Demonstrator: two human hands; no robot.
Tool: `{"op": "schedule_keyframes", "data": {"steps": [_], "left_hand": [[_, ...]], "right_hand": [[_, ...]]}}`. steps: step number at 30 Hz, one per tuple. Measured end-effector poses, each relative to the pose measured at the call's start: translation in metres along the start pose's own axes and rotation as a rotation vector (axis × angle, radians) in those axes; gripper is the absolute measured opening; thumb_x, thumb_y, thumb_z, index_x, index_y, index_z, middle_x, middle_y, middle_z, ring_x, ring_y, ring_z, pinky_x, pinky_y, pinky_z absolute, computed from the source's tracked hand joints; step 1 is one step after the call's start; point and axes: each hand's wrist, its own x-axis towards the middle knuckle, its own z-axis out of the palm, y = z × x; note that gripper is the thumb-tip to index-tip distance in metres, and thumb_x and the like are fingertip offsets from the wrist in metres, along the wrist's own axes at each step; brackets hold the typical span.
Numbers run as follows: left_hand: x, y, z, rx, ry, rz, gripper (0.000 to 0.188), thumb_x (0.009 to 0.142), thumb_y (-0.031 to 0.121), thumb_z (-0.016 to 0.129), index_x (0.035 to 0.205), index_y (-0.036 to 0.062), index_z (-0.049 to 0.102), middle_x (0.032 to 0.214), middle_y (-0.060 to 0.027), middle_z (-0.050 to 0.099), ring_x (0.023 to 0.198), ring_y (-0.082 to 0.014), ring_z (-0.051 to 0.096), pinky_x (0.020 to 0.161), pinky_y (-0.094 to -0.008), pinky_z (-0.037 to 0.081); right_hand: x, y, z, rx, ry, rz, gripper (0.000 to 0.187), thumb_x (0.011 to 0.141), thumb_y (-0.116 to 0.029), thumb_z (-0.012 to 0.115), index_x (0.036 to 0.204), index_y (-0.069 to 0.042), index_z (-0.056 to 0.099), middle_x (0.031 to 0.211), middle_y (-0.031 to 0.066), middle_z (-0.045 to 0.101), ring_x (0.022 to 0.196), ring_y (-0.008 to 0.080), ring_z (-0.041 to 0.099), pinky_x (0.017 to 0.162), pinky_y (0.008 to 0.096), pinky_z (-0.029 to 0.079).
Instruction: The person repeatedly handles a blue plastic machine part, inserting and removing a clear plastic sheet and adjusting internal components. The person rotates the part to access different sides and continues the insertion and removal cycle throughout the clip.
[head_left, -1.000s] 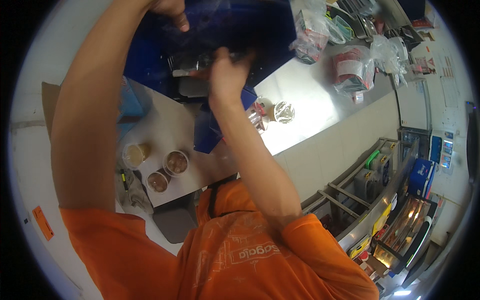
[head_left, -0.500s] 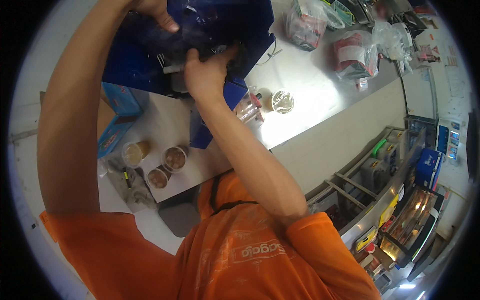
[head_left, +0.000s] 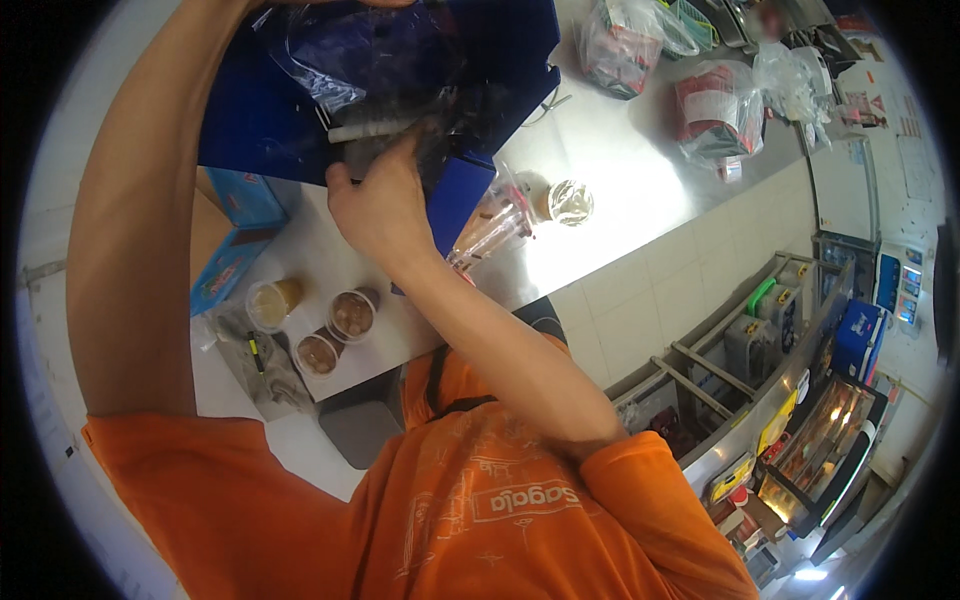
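Note:
A dark blue open box (head_left: 245,125) fills the top of the view. My right hand (head_left: 385,205) reaches over its near edge, thumb spread away and fingers stretched inside; the fingertips are partly hidden in the shadow. Beside those fingers lies a white tube-shaped piece (head_left: 368,131). Clear plastic film (head_left: 335,85) lies crumpled in the box. Only a sliver of my left hand (head_left: 390,2) shows at the top edge, above the box, so its grip is hidden. A dark blue flap (head_left: 462,195) hangs next to my right wrist.
Lidded drink cups (head_left: 352,315) stand on the steel counter beside a grey cloth (head_left: 265,370) and a light-blue carton (head_left: 245,200). Another clear cup (head_left: 569,203) and clear packets (head_left: 495,225) are right of the box. Bagged red packages (head_left: 718,110) sit farther right.
My right hand has drawn back toward me, nearer the box's edge. My left hand has moved up, mostly out of view. More clear film shows in the box, and the flap has shifted.

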Motion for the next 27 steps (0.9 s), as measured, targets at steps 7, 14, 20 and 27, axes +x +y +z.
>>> {"op": "schedule_keyframes", "data": {"steps": [7,14,20,27], "left_hand": [[-0.036,0.013,-0.009,0.055,0.026,0.085,0.129,0.063,0.063,0.083,0.155,-0.0028,0.022,0.149,-0.0297,0.043,0.137,-0.0362,0.045,0.113,-0.0371,0.037],[-0.006,-0.001,0.002,0.144,0.055,0.099,0.133,0.057,0.057,0.09,0.156,-0.001,0.022,0.148,-0.0299,0.044,0.135,-0.0363,0.048,0.112,-0.0368,0.039],[-0.035,0.022,-0.015,-0.066,-0.074,0.045,0.13,0.06,0.044,0.093,0.157,0.0004,0.019,0.148,-0.0272,0.046,0.135,-0.0348,0.048,0.112,-0.0378,0.039],[-0.013,0.004,-0.014,-0.069,-0.201,0.173,0.131,0.061,0.042,0.094,0.158,0.001,0.016,0.148,-0.0253,0.047,0.135,-0.0342,0.047,0.112,-0.039,0.039]], "right_hand": [[0.012,0.0,0.005,0.274,-0.018,0.143,0.086,0.086,-0.023,0.067,0.148,0.013,0.019,0.132,0.0355,0.052,0.121,0.0433,0.056,0.105,0.0408,0.042],[0.032,-0.001,-0.002,0.508,0.177,0.129,0.084,0.092,-0.02,0.06,0.154,0.008,0.01,0.139,0.0291,0.05,0.133,0.0388,0.046,0.112,0.0396,0.033],[0.029,0.0,0.001,0.368,0.24,-0.063,0.083,0.094,-0.02,0.059,0.153,0.011,0.009,0.142,0.0317,0.047,0.135,0.0423,0.043,0.115,0.0391,0.03],[0.019,-0.044,-0.028,-0.932,-0.36,-0.132,0.046,0.085,-0.024,0.068,0.124,-0.001,0.06,0.103,0.0111,0.071,0.092,0.0311,0.071,0.073,0.0374,0.053]]}}
